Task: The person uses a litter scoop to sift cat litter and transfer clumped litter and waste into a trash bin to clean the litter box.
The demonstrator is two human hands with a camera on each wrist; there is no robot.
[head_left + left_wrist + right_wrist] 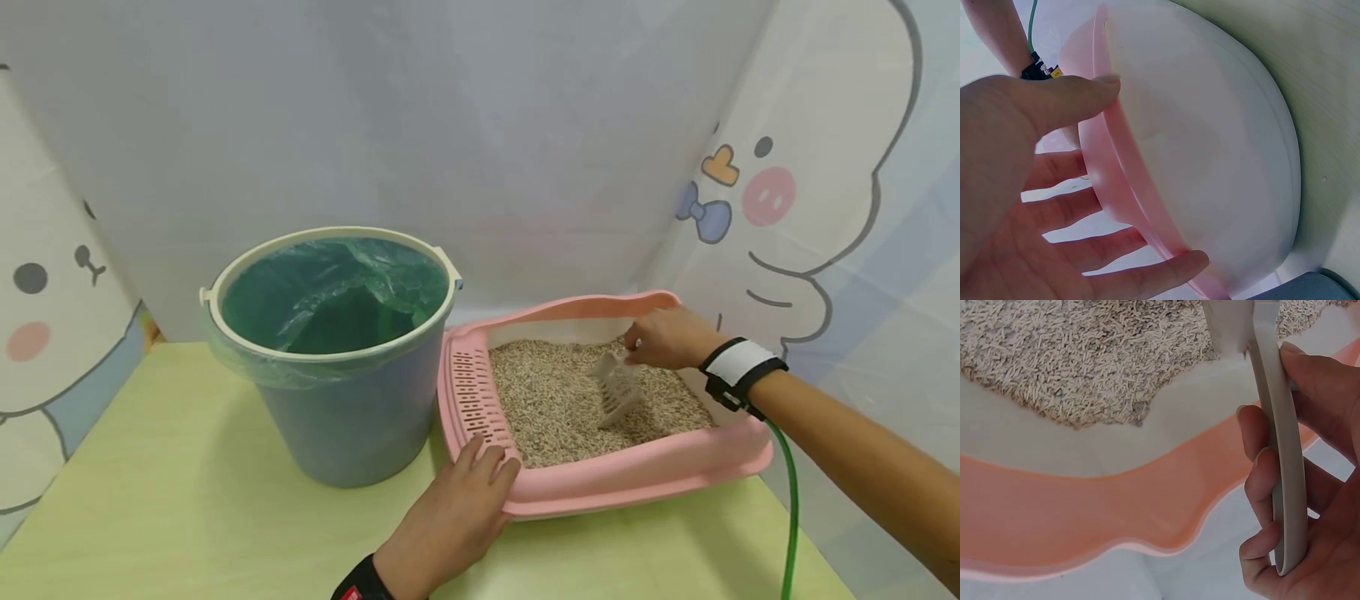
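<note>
Far left on the green table [150,517] there's a blue bucket [352,417] with a green bag [330,292] lining it, sitting just beside the pink tray [637,475]. The tray is full of pale pellet litter [555,400], and its left rim has a slotted grille strip.

The left hand [450,521] is flat on the tray's near-left corner, fingers straight and spread over the rim, not curled round anything. The left wrist view shows the same thing from below: thumb [1066,100] over the top of the pink lip, fingers [1147,275] stretched along it, white underside of the tray next to the table.

Further right, the right hand [663,337] is over the back of the tray, wrapped round the handle of a grey scoop [618,387]. The scoop's slotted head is tilted down with its tip in the litter, about mid-tray. In the right wrist view the handle [1282,462] runs through curled fingers [1260,487], with the thumb on the other side, so it's a firm grip.

The hands are well apart, one on each side of the tray. A wristband with a green cable [787,500] sits on the right wrist.
</note>
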